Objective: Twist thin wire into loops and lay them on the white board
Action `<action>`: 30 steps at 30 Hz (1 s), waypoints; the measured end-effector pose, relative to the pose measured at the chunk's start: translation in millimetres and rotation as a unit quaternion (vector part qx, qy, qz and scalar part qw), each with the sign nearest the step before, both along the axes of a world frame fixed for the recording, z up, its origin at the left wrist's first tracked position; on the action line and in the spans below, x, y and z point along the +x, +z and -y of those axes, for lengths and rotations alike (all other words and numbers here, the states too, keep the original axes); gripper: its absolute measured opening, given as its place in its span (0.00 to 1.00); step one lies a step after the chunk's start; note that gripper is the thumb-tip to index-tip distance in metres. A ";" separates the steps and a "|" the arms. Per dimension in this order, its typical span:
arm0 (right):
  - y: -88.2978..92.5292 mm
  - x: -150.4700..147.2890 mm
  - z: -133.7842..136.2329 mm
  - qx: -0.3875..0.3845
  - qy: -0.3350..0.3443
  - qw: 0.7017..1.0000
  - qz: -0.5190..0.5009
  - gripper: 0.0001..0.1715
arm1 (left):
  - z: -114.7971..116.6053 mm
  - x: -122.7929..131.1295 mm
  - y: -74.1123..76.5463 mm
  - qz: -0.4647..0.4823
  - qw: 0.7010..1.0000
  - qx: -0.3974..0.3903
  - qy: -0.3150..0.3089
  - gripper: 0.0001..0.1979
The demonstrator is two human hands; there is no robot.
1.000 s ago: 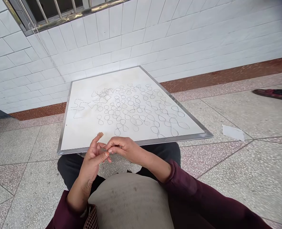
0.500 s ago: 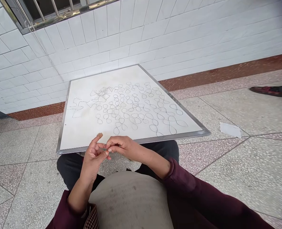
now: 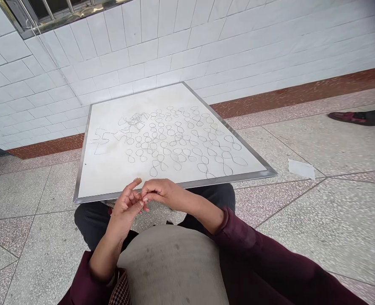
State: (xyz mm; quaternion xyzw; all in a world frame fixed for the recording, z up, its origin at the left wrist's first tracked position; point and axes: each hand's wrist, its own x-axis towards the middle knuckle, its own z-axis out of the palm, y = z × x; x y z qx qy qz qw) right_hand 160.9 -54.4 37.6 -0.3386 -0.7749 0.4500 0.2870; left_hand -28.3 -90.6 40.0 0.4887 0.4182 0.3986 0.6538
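My left hand (image 3: 127, 209) and my right hand (image 3: 162, 192) meet just off the near edge of the white board (image 3: 108, 178). Thumb and fingers of each are pinched on a thin wire (image 3: 139, 193), mostly covered by the fingertips. The left index finger points up and away from the pinch. On the board lie many thin wires bent into figure-eight loops (image 3: 153, 169), spread over the middle and right. A tangled heap of wires (image 3: 136, 120) lies toward the back left, and several angular bent wires (image 3: 102, 140) sit at the far left.
The board has a metal rim (image 3: 225, 180) and rests over my knees, its back against the tiled wall (image 3: 162, 51). A white paper scrap (image 3: 301, 169) lies on the floor to the right. Farther right, a person's shoe (image 3: 348, 117) shows. A barred window (image 3: 48, 12) is at upper left.
The view has shifted slightly, so everything sits a little higher and further left. Both hands stay pinched together on the wire, with barely any finger movement.
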 end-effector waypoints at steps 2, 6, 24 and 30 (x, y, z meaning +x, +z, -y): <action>1.3 0.8 0.9 -0.010 0.006 1.000 -0.004 0.09 | 0.6 -1.6 -1.3 0.007 1.000 0.003 -0.022 0.29; 4.8 1.3 3.5 0.000 -0.002 1.000 -0.001 0.10 | 1.6 -0.6 -1.8 -0.003 1.000 0.003 -0.001 0.27; 3.6 4.9 1.0 -0.031 0.046 0.998 0.001 0.09 | -2.2 -0.6 3.9 -0.039 0.999 -0.025 0.005 0.27; 0.7 4.1 0.3 -0.090 0.020 0.995 -0.045 0.07 | -2.8 -3.9 2.3 -0.037 0.999 -0.004 -0.008 0.26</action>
